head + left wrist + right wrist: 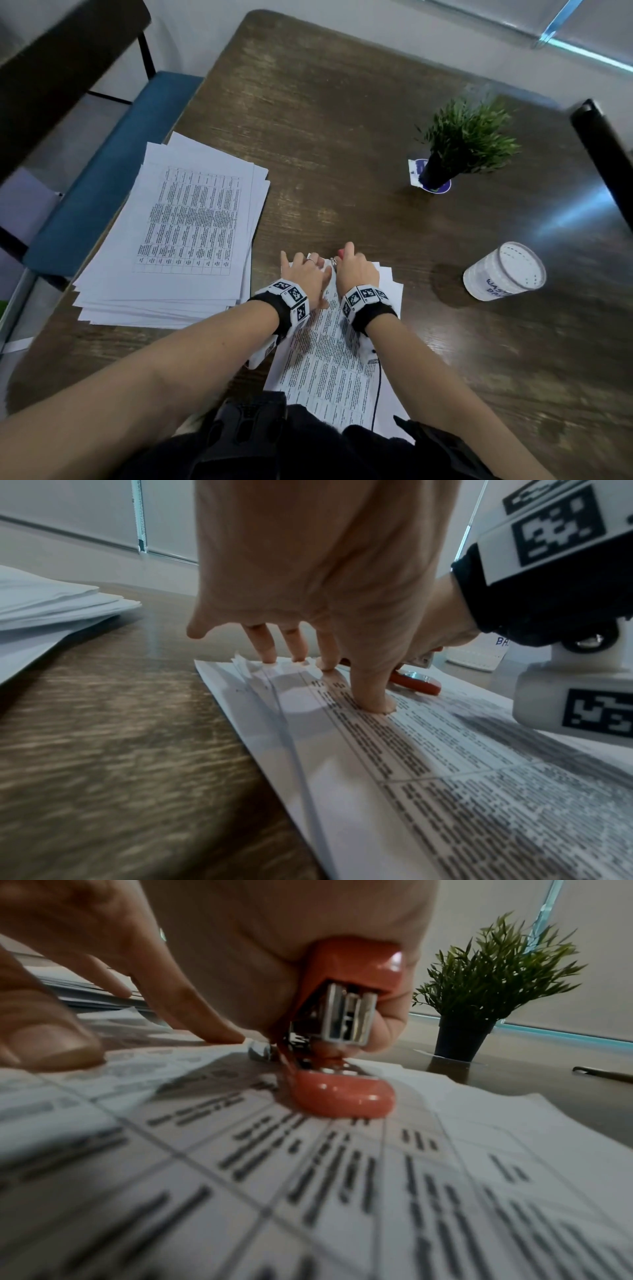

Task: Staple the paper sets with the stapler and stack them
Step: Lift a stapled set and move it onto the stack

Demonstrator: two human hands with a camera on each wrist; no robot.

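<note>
A printed paper set (pixel 329 363) lies on the table in front of me. My left hand (pixel 303 270) presses its straight fingers (pixel 371 696) down on the set's top left corner, where the sheets (pixel 253 669) are ruffled. My right hand (pixel 356 270) grips a small red stapler (pixel 339 1047) at the top edge of the same set. The stapler's base (pixel 416 684) rests on the printed page and its upper arm is tilted up under my palm. In the head view only the stapler's red tip (pixel 341 253) shows past my knuckles.
A big stack of printed papers (pixel 185 233) lies at the left, overhanging the table edge. A small potted plant (pixel 459 144) and a white cup (pixel 503 272) stand to the right. A blue bench (pixel 102 178) runs along the table's left side.
</note>
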